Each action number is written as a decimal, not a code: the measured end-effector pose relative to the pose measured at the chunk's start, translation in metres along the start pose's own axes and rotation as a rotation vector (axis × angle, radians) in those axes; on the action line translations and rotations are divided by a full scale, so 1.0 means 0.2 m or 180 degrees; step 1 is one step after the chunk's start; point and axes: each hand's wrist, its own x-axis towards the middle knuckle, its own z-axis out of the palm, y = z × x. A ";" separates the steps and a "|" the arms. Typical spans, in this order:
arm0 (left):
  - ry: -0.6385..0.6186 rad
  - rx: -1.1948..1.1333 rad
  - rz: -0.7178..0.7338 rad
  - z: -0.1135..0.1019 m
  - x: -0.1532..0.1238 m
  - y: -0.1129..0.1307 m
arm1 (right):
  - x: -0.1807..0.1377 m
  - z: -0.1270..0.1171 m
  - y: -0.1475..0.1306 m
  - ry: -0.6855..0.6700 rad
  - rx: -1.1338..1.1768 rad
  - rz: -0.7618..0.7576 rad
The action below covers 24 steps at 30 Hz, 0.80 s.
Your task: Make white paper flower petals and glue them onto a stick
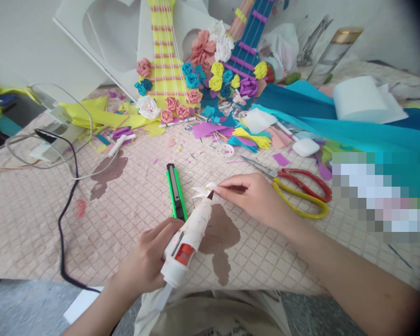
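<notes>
My left hand point(145, 261) grips a white hot glue gun point(189, 238) with a red trigger. Its dark nozzle points up and away, touching a small white paper piece point(203, 190). My right hand point(254, 196) pinches that paper piece by its right end, just above the tiled mat point(126, 205). A green utility knife point(176, 191) lies on the mat immediately left of the glue gun's tip.
Red-and-yellow scissors point(301, 189) lie to the right of my right hand. A black cable point(65, 210) runs down the left. Behind stand two paper guitars, one yellow point(164, 56) and one blue point(252, 32), with paper roses point(203, 49), teal sheets point(322, 116) and scraps.
</notes>
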 end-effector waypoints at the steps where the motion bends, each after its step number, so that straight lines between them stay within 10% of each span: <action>1: -0.0006 -0.0001 -0.0003 0.00 0.00 0.00 | 0.00 0.00 0.00 0.0005 0.0008 -0.0001; 24: -0.0018 -0.0027 -0.0079 0.00 0.01 0.00 | 0.00 -0.01 0.01 0.0029 -0.0150 -0.0026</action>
